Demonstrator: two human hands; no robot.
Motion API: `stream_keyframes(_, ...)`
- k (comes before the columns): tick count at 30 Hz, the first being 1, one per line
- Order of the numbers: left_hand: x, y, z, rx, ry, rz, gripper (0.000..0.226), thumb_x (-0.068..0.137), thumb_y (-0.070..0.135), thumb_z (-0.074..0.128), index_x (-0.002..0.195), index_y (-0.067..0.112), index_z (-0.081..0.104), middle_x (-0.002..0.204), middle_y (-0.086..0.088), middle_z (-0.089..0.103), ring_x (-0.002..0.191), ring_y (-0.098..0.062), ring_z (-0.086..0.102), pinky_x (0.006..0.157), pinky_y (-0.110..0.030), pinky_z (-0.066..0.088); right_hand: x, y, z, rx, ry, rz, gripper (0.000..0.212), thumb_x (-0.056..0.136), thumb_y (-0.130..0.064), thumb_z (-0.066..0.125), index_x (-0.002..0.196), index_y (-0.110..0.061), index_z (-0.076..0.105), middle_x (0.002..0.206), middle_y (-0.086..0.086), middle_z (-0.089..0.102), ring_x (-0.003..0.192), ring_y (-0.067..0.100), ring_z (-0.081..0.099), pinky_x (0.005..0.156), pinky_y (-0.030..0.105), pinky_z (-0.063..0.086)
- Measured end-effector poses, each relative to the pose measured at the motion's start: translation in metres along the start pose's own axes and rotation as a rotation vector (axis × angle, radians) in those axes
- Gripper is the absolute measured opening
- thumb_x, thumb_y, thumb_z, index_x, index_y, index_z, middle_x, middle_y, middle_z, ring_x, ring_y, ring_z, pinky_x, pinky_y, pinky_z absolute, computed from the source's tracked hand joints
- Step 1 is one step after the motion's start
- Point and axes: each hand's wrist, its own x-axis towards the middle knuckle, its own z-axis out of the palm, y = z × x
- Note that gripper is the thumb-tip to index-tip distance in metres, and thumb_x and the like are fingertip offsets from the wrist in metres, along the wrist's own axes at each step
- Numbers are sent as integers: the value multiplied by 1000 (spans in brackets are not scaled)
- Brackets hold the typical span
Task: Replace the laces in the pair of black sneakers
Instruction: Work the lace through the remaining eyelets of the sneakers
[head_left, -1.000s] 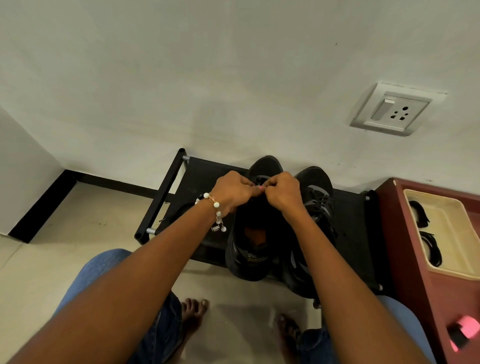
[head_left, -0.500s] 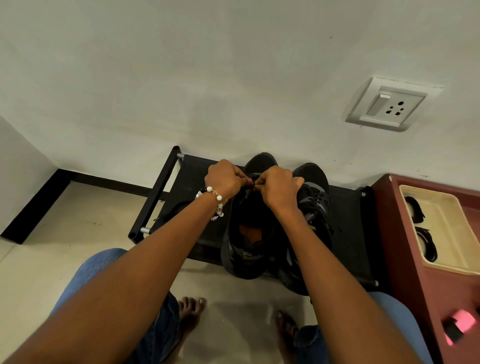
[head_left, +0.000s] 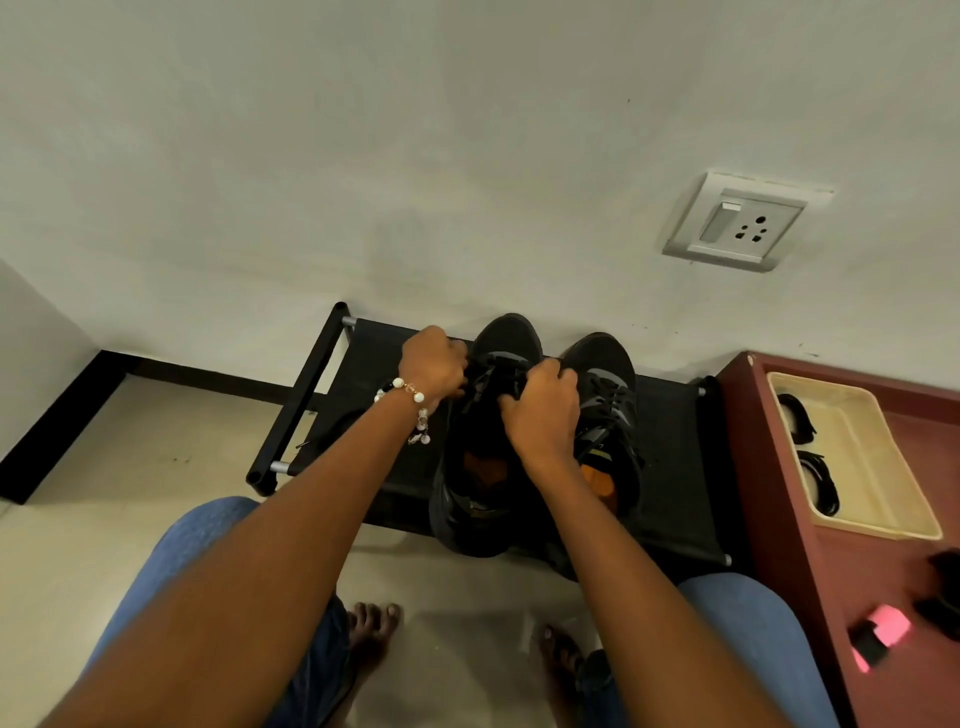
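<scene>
left hand: fingers curled at the left sneaker lace area; seems to pinch a lace, hard to confirm
right hand: fingers curled over the tongue, gripping
sneakers: on black rack; right sneaker just beside right-hand fingers
risk: lace may slip the pinch; shoe could tip off rack
tray: dark coiled laces inside, well apart from fingers

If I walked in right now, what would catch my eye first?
Two bare hands, the left hand and right hand, working at the laces of the left sneaker on a low black rack against the wall. Beside it stands the right sneaker. A cream tray holding black laces sits on the right.
</scene>
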Motion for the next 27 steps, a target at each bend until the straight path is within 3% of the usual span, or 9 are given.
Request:
stream_keyframes(3,-13,12,-2,-272,88,3,26,101,13,43,87,-4,58,87,-18,65,65,-22,65,59,-32,59,-18,3,3,-78,-15,36,36,93,-11,58,124,2,46,128,22,45,114,36,49,93,34,42)
stream_keyframes(5,-19,21,-9,-402,170,45,30,102,16,39,83,1,56,90,-18,67,71,-25,69,63,-38,59,-27,4,4,-146,-39,23,28,97,-9,49,122,4,52,123,22,53,111,34,53,92,34,44)
stream_keyframes(7,-27,33,-20,-571,212,98,27,102,17,35,85,6,53,89,-15,67,72,-24,70,65,-37,57,-29,5,4,-147,-57,28,16,98,-7,45,101,1,59,108,19,61,97,33,61,75,32,49)
stream_keyframes(9,-35,51,-36,-782,227,181,23,103,17,33,91,7,50,82,-9,65,67,-20,68,67,-35,58,-28,4,4,-142,-67,27,23,97,-6,45,75,-7,49,95,16,63,87,34,63,63,31,44)
stream_keyframes(13,-43,78,-70,-947,256,371,19,102,18,39,88,11,48,70,-4,57,54,-14,52,63,-37,58,-28,0,2,-135,-85,42,17,98,-6,45,89,-4,59,93,14,63,87,33,64,65,33,47)
stream_keyframes(17,-40,67,-64,-498,114,391,17,95,18,53,80,16,60,68,2,60,51,-6,46,52,-22,39,-28,0,2,-103,-83,48,17,98,-7,45,88,-3,57,95,15,62,89,34,63,66,34,47)
stream_keyframes(20,-28,36,-41,274,8,450,11,89,21,64,87,14,73,84,2,69,76,-9,63,72,-23,49,-27,2,4,-50,-81,91,16,98,-7,45,99,1,59,100,17,63,92,35,64,63,31,43)
stream_keyframes(22,-23,20,-27,591,-73,456,14,88,22,67,96,15,76,98,-4,72,91,-19,66,86,-31,52,-25,3,6,-4,-92,128,15,97,-7,48,102,3,58,103,19,63,94,35,63,62,30,40)
stream_keyframes(27,-15,2,-6,710,-9,388,14,89,23,66,95,14,75,98,-11,70,91,-29,66,81,-42,56,-23,6,11,64,-100,162,17,96,-8,50,106,5,57,103,20,62,92,35,62,60,30,37)
